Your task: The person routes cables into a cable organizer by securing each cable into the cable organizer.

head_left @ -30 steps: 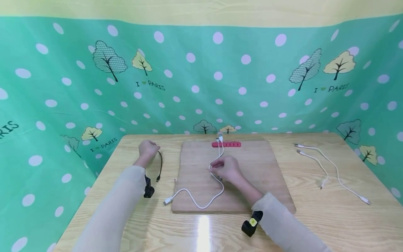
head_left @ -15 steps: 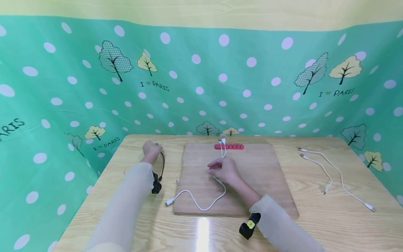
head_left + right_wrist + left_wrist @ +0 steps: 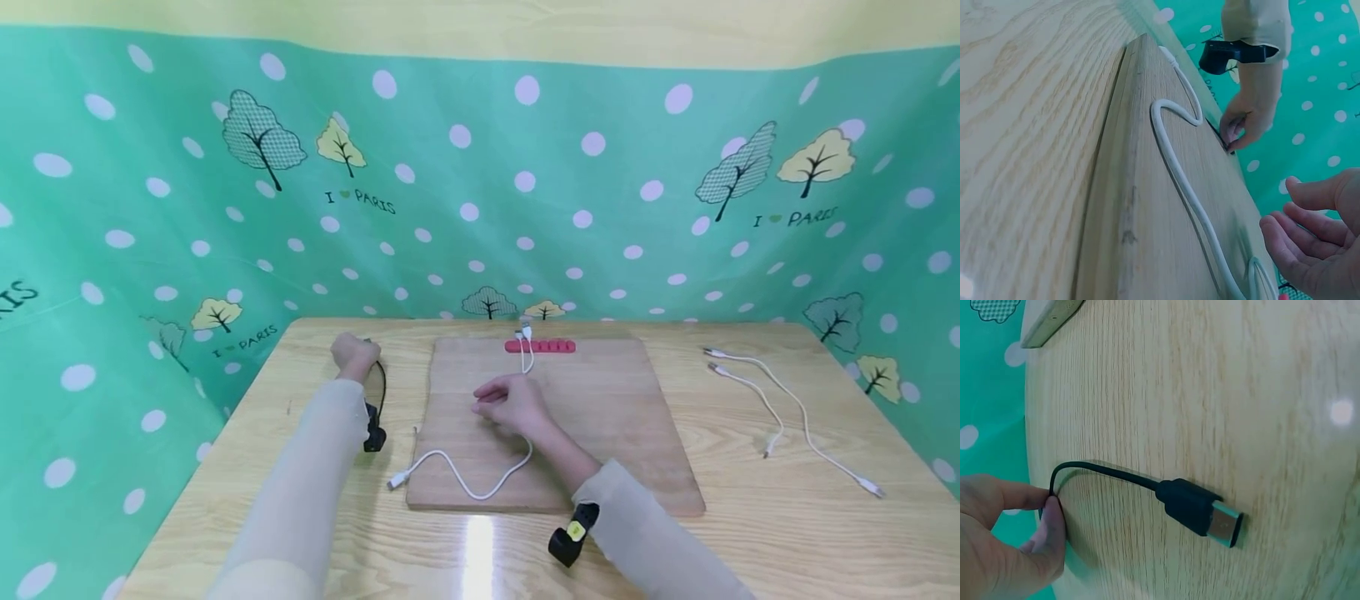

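In the left wrist view, my left hand (image 3: 1016, 544) pinches a thin black USB cable (image 3: 1110, 470) between thumb and index finger; its plug lies toward the camera on the wood. In the head view, that hand (image 3: 355, 356) is left of the wooden board (image 3: 607, 425). My right hand (image 3: 513, 402) hovers over the board, its thumb and fingers apart and nothing between them, as the right wrist view also shows. Partly hidden beneath it runs a white cable (image 3: 480, 497), whose far part reaches a red cable holder (image 3: 555, 346) at the board's back edge.
Two more white cables, a long one (image 3: 806, 425) and a short one (image 3: 765, 406), lie on the table (image 3: 810, 542) to the right. A green patterned cloth (image 3: 570, 192) hangs behind the table.
My right hand has let go of the white cable and shifted left over the board. My left hand stays at the black cable, whose plug is now hidden behind the wrist camera in the head view.
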Tool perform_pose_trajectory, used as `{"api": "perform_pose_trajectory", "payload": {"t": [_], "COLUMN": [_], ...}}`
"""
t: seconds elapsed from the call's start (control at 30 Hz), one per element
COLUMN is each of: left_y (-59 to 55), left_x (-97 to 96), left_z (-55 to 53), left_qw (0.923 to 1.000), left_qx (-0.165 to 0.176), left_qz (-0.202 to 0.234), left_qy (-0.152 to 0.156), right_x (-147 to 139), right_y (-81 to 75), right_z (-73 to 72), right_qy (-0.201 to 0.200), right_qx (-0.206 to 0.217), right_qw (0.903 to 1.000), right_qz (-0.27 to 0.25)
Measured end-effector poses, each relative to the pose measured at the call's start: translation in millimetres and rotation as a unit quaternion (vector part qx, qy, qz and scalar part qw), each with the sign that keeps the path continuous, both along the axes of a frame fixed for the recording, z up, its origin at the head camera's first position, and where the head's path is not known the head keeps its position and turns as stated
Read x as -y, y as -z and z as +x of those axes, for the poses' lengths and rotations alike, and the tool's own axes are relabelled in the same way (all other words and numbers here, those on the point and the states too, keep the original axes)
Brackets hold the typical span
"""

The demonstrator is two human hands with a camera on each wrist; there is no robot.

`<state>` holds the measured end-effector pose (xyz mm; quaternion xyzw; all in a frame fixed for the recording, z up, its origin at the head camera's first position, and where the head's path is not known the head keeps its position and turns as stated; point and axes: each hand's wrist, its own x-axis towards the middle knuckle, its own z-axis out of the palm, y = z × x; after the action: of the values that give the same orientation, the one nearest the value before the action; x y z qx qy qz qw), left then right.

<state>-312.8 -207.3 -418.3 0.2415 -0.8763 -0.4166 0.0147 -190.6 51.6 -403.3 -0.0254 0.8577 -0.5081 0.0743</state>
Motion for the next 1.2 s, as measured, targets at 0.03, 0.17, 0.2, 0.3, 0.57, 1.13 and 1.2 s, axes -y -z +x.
{"api": "perform_pose_trajectory", "payload": {"t": [0.03,0.17,0.2,0.3,0.57,1.13,1.2], "left_y": [0.8,0.0,-0.6,-2.8,-13.0,-27.3,-30.1], "left_x": [0.7,1.7,1.8,2.6,1.0,-1.8,-4.5], "left_z": [-0.5,1.9,2.2,3.5,-0.6,9.6,12.5], "left_qw": [1.0000,0.9998,0.9997,0.9991,0.9965,0.9867,0.9843], "left_qx": [0.002,0.004,0.005,0.016,0.043,0.023,0.017], "left_qz": [0.004,0.018,0.023,0.039,0.071,0.160,0.176], "left_qy": [-0.002,-0.002,0.000,0.006,-0.001,0.013,0.009], "right_x": [0.9,5.1,6.2,9.8,14.8,22.1,23.4], "right_y": [0.6,2.9,3.8,5.5,3.1,8.6,8.7], "right_z": [-0.3,-1.4,-1.9,-2.4,-3.5,-8.8,-8.9], "right_qy": [-0.002,-0.007,-0.007,-0.011,-0.015,-0.015,-0.016], "right_qx": [0.001,0.003,0.004,0.004,0.005,0.029,0.025], "right_qw": [1.0000,0.9999,0.9999,0.9998,0.9995,0.9991,0.9991], "right_qz": [-0.002,-0.010,-0.012,-0.016,-0.026,-0.028,-0.030]}}
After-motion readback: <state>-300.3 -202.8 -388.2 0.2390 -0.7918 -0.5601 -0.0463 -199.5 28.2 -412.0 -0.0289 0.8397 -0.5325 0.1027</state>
